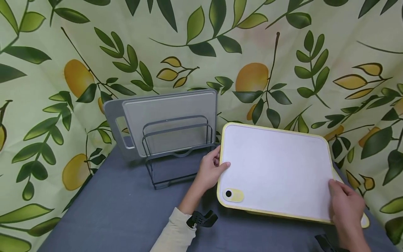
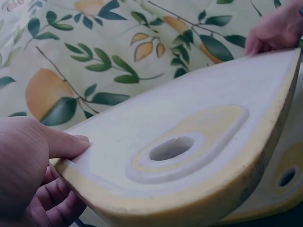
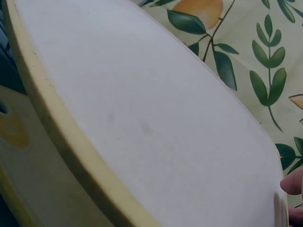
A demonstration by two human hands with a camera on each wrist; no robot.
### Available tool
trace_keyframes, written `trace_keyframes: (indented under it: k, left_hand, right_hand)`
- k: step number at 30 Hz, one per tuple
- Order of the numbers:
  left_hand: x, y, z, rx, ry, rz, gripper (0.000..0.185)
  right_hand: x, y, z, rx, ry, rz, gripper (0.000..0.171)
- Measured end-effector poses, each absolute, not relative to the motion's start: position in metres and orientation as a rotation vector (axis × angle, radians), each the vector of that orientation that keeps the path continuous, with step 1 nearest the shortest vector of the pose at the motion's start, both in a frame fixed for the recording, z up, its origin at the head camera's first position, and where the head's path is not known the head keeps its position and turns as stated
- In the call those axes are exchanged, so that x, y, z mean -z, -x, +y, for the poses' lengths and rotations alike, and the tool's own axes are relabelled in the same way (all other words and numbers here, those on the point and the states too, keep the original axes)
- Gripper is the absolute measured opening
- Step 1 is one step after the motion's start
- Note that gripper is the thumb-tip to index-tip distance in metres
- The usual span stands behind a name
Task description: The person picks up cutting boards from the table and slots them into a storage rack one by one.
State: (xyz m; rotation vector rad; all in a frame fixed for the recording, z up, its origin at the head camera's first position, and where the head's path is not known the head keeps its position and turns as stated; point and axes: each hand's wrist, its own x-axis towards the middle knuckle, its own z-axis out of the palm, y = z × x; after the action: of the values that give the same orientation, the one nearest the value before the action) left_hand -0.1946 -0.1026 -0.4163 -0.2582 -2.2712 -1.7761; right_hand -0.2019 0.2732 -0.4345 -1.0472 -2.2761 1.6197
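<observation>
White, yellow-rimmed cutting board (image 1: 277, 168) is held just above a second board on the grey table (image 1: 119, 210). Left hand (image 1: 209, 171) pinches its left edge, right hand (image 1: 346, 206) grips its right corner. Wire rack (image 1: 176, 150) with grey boards stands left.

Grey-covered table (image 1: 119, 213) with a dark wire rack (image 1: 176, 154) of grey boards (image 1: 163, 115) on it.

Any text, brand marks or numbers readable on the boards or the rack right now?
None: no words, brand marks or numbers show in any view.
White cutting board, held by left hand and right hand: blank.
Grey boards and rack: no lettering visible.
</observation>
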Motion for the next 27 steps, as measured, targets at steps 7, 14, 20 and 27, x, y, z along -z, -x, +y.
trace_keyframes:
  k: [7, 14, 20, 27]
  left_hand:
    - [0.401, 0.189, -0.111, 1.749, 0.252, -2.261, 0.066]
    - [0.398, 0.186, -0.117, 1.786, 0.237, -2.241, 0.065]
    - [0.399, 0.188, -0.119, 1.787, 0.231, -2.279, 0.067]
    - [0.401, 0.183, -0.122, 1.793, 0.246, -2.291, 0.067]
  right_hand:
    - [0.421, 0.203, 0.27, -1.616, 0.983, -2.271, 0.066]
    - [0.417, 0.206, 0.264, -1.632, 0.991, -2.24, 0.064]
    - [0.417, 0.204, 0.261, -1.67, 1.027, -2.17, 0.061]
    - [0.417, 0.196, 0.258, -1.655, 1.06, -2.155, 0.064]
